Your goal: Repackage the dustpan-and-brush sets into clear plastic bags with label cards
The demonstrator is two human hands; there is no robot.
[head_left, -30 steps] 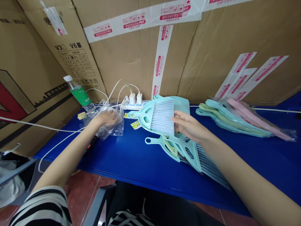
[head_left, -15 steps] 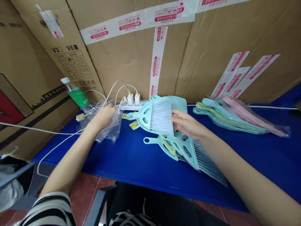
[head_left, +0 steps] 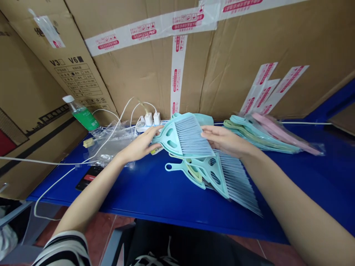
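Brush (head_left: 184,135), teal plastic, likely light and stiff: left hand (head_left: 140,145) curled round its handle (head_left: 166,138), right hand (head_left: 224,141) half open against the bristles (head_left: 196,136); best held by the handle.

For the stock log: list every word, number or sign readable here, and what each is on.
"V3" on the carton, beside an empty box
"V6" on the carton, beside a filled box
Red print on the white tape: too small to read
Bottle label: too blurred to read
Yellow tag: too small to read
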